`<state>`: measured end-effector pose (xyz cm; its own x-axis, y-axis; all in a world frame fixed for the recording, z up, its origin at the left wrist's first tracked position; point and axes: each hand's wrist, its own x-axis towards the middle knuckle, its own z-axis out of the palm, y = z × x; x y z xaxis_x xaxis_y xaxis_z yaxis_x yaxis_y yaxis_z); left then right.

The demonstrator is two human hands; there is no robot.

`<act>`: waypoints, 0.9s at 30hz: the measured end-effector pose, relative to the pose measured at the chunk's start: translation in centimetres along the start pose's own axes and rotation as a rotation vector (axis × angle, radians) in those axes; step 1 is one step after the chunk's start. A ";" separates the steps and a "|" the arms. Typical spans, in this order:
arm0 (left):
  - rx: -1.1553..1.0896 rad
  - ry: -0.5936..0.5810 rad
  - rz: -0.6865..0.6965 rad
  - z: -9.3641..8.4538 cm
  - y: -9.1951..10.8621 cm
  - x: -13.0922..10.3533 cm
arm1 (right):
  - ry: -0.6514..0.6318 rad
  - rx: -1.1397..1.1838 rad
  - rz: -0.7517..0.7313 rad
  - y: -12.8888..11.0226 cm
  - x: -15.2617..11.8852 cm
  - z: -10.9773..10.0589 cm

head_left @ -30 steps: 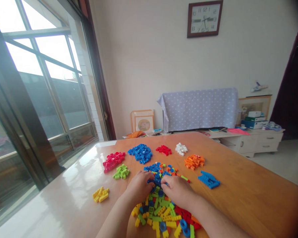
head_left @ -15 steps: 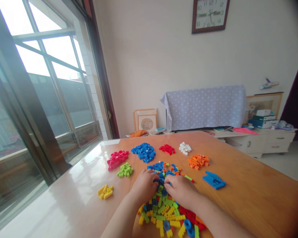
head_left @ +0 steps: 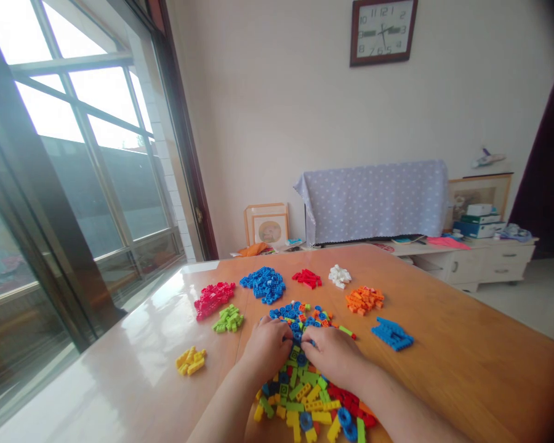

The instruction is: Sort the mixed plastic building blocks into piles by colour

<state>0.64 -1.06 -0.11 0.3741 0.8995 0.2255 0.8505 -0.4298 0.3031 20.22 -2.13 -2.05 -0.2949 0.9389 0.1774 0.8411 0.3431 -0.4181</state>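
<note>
My left hand (head_left: 270, 343) rests at the left side of a mixed pile of toy building bricks (head_left: 307, 394), its fingers curled in among the pieces. Opposite it, my right hand (head_left: 330, 351) reaches into the same pile, fingers bent and thumb toward the left hand. A narrow gap with blue pieces (head_left: 297, 335) lies between the two hands. What the fingertips hold, if anything, is hidden. Yellow, green and red bricks spread below the hands, with blue wheel-like pieces (head_left: 346, 418) at the front. Blue and orange pieces (head_left: 300, 312) lie beyond the fingers.
Single-colour piles ring the wooden table (head_left: 461, 357): yellow (head_left: 191, 361), light green (head_left: 228, 319), pinkish red (head_left: 215, 299), blue (head_left: 263, 284), red (head_left: 307, 279), white (head_left: 340, 276) and orange (head_left: 364, 299). Blue plate-like pieces (head_left: 392, 333) lie at right. A cloth-covered object (head_left: 373, 203) stands behind.
The whole view has shifted slightly, so the table things appear a little further left. Both hands stay in the pile with almost the same pose.
</note>
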 end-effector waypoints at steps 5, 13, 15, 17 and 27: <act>-0.004 -0.001 -0.033 -0.1 0.2 0.2 | -0.019 -0.013 0.015 0.0 0.0 -0.1; -0.015 0.005 -0.029 0.2 0.2 0.2 | -0.024 -0.003 0.015 0.0 -0.1 -0.4; -0.007 0.003 -0.012 0.2 0.1 0.1 | -0.009 0.008 0.023 0.1 0.0 -0.7; -0.008 0.009 -0.005 0.3 0.1 0.0 | 0.007 0.017 0.051 0.4 0.1 -0.9; -0.051 0.036 -0.033 0.7 -0.2 -0.1 | 0.013 0.031 0.077 1.5 0.7 -0.2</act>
<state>0.71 -1.04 -0.83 0.3324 0.9102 0.2472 0.8416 -0.4045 0.3578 21.39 -0.91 -2.36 -0.2241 0.9621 0.1555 0.8466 0.2712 -0.4579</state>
